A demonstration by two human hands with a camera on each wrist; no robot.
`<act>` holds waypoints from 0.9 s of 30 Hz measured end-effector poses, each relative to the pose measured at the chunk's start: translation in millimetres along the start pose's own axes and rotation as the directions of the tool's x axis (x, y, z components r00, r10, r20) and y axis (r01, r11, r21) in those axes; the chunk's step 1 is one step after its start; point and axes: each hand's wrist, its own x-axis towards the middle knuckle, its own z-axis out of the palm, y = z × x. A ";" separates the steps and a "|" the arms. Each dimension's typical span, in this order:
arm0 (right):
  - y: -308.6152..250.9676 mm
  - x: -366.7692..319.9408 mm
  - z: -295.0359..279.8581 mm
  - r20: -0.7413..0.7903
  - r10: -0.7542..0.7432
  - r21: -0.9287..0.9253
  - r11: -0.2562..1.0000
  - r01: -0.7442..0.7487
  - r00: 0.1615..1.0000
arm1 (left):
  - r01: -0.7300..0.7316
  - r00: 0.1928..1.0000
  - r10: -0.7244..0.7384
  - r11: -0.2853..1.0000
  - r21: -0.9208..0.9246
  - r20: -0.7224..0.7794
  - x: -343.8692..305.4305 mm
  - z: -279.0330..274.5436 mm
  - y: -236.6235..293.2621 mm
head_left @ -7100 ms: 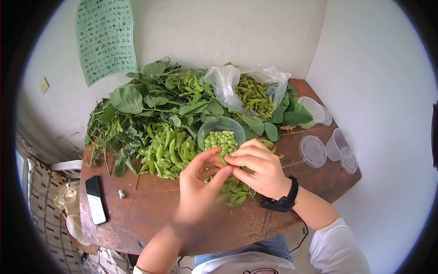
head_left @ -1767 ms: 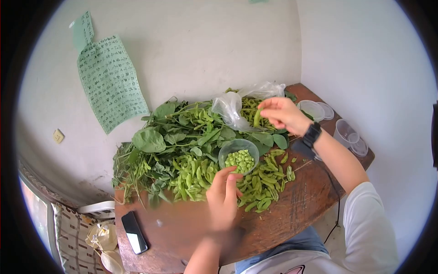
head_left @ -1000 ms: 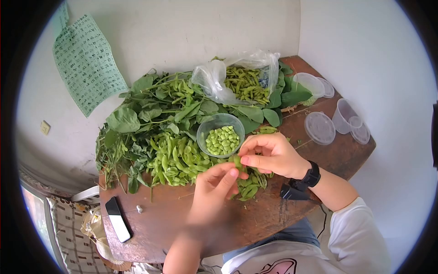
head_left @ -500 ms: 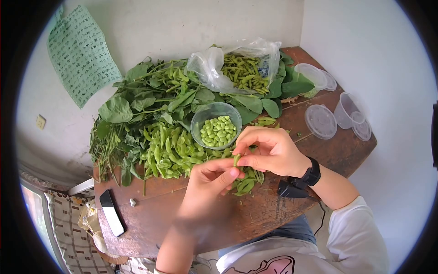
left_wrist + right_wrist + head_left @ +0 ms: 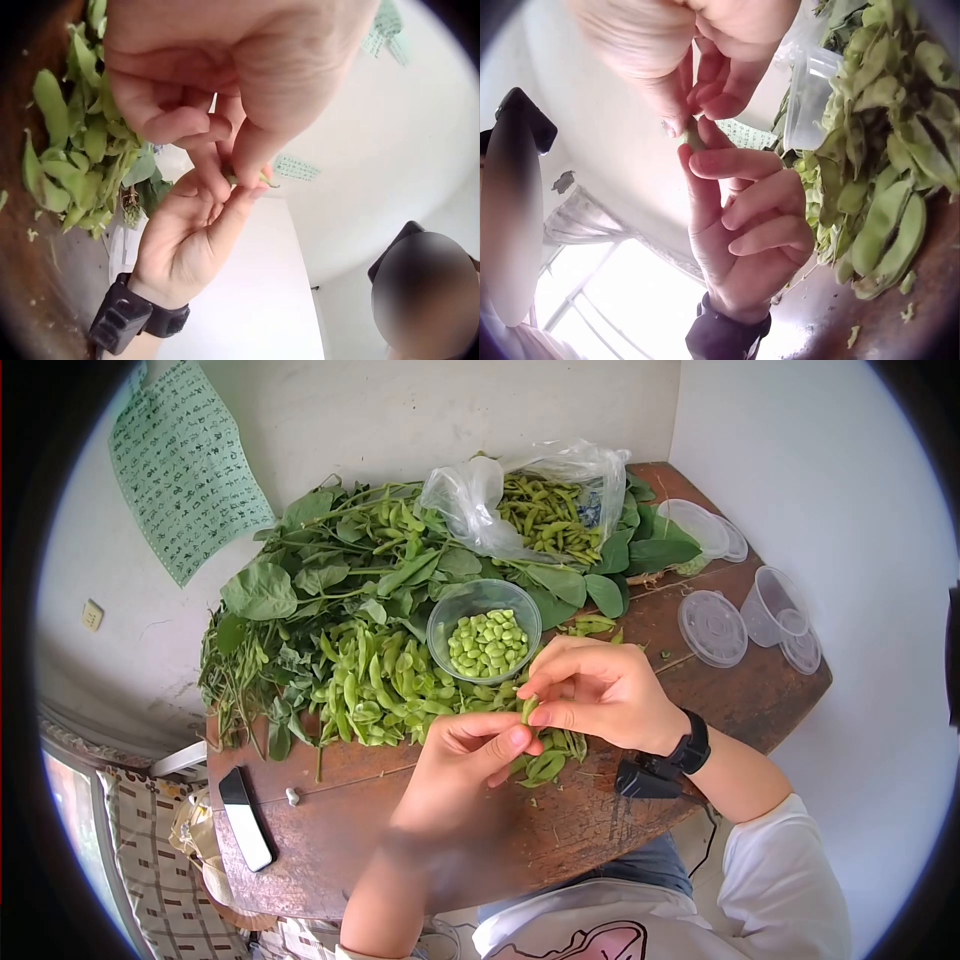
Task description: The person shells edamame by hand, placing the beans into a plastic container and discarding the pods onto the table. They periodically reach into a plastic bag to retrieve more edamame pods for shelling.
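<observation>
A green pod (image 5: 529, 708) is pinched between both hands, just in front of a clear round bowl (image 5: 436, 622) of shelled green beans (image 5: 488, 643). My left hand (image 5: 468, 752) holds its lower end with thumb and fingers; my right hand (image 5: 612, 698) pinches the upper end. In the left wrist view the pod (image 5: 268, 181) shows between the fingertips of the left hand (image 5: 240, 82) and the right hand (image 5: 184, 244). The right wrist view shows the pod (image 5: 694, 139) between the right hand (image 5: 682, 52) and left hand (image 5: 754, 217), largely covered by fingers.
A pile of pods (image 5: 370, 685) lies left of the bowl, with leafy stems (image 5: 330, 575) behind. More pods (image 5: 545, 765) lie under the hands. A plastic bag (image 5: 470, 505) of pods stands behind. Clear lids (image 5: 712, 628) and a cup (image 5: 768, 605) sit right, a phone (image 5: 245, 820) left.
The right hand has come back from near the bag, bringing a pod to the left hand. Both hands have since kept hold of it near the bowl. The head view has shifted.
</observation>
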 end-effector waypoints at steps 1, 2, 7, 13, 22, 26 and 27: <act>0.5 -0.3 -0.1 0.001 -0.008 0.007 1.000 0.008 1.000 | 0.001 1.000 -0.001 1.000 0.007 0.005 0.2 -0.5 -0.2; 0.5 -0.4 -0.2 0.001 -0.008 0.007 1.000 0.008 1.000 | 0.002 1.000 -0.002 1.000 0.014 0.010 0.3 -0.9 -0.3; -1.0 -1.3 -0.2 0.048 0.029 0.094 0.995 -0.034 0.998 | 0.026 0.999 -0.027 0.999 0.028 0.033 0.4 -0.8 2.4; -8.3 -2.4 1.8 0.071 0.079 0.023 0.996 -0.081 0.994 | 0.079 0.991 -0.082 0.996 0.032 0.106 -0.2 -2.8 2.0; -8.2 -2.7 0.1 0.053 0.070 -0.048 0.997 -0.067 0.996 | 0.055 0.994 -0.059 0.998 0.042 0.093 0.5 -2.0 2.5; -11.7 -2.5 -1.5 0.082 0.076 -0.122 0.990 -0.066 0.994 | 0.062 0.994 -0.065 0.997 0.040 0.089 -0.1 3.0 4.7; -9.9 -3.3 -0.6 0.080 0.090 -0.020 0.996 -0.089 0.993 | 0.062 0.994 -0.065 0.997 0.039 0.089 -0.1 0.6 3.3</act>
